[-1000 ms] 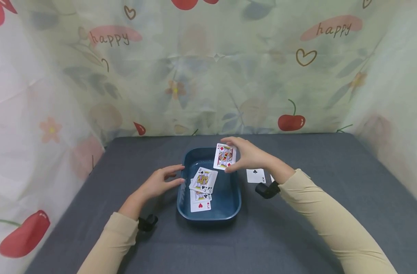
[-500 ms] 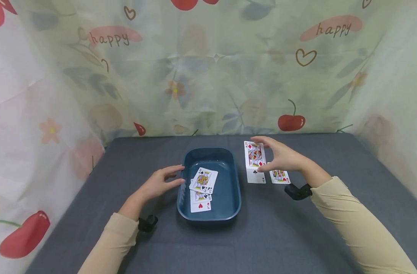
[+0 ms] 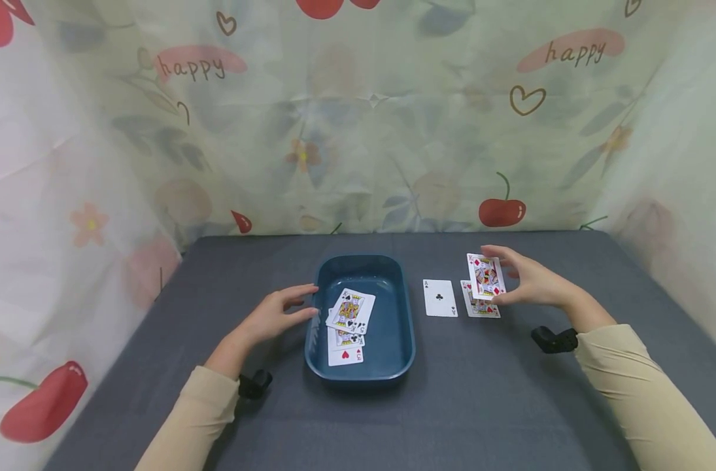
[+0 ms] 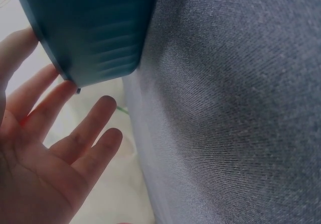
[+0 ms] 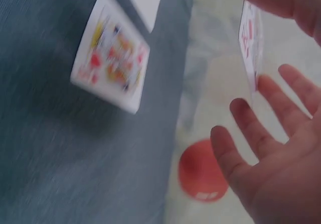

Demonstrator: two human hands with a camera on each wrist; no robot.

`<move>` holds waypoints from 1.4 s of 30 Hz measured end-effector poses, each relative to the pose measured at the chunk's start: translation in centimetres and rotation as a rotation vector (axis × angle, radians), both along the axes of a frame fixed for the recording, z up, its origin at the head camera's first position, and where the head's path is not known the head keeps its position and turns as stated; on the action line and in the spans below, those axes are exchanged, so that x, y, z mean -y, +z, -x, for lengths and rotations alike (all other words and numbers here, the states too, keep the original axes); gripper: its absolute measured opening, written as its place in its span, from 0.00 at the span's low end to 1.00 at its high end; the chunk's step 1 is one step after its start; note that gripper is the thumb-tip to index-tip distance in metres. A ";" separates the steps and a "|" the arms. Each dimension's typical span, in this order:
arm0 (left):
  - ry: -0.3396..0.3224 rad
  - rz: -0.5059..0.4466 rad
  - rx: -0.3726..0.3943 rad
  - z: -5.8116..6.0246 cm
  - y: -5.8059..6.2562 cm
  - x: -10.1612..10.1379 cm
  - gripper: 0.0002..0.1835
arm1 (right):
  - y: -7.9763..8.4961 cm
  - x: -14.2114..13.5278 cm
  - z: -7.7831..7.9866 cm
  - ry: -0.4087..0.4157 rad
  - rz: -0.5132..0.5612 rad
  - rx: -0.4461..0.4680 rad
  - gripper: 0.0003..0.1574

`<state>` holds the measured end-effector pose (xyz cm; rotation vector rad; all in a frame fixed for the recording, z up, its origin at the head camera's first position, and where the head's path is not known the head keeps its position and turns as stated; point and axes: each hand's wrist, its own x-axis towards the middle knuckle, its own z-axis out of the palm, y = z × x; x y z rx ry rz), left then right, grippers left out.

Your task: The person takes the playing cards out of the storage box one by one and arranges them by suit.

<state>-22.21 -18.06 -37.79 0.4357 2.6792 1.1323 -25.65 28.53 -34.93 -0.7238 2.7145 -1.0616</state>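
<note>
My right hand (image 3: 534, 278) pinches a king of diamonds card (image 3: 486, 275) by its edges, thumb at the bottom and fingers at the top. In the right wrist view that held card (image 5: 250, 43) is seen nearly edge-on, above the table. Below it lies a face card with red heart marks (image 5: 113, 58), partly covered by the held card in the head view. Left of them an ace of clubs (image 3: 440, 299) lies face up. My left hand (image 3: 278, 314) touches the left rim of the blue tray (image 3: 409, 327), fingertips at its edge in the left wrist view.
Inside the tray several cards overlap, a king of spades (image 3: 350, 311) on top and a heart card (image 3: 346, 356) at the bottom. A dark grey cloth (image 3: 452, 405) covers the table. A patterned curtain (image 3: 358, 131) closes off the back and both sides.
My right hand has carried the king of diamonds from over the tray to the right, past the ace of clubs, to above the other face card. The left hand stays at the tray.
</note>
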 end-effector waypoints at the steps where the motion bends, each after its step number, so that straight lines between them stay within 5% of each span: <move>1: 0.000 0.000 -0.001 0.0 0.0 0.0 0.29 | -0.3 -0.4 0.1 -0.004 0.005 0.003 0.56; 20: 0.003 0.025 -0.015 0.1 -0.1 -0.1 0.30 | -3.4 -6.0 0.7 -0.058 -0.098 0.043 0.57; 42: 0.023 0.020 0.008 -0.1 0.0 -0.1 0.29 | -4.2 -6.4 1.7 -0.027 -0.229 0.131 0.56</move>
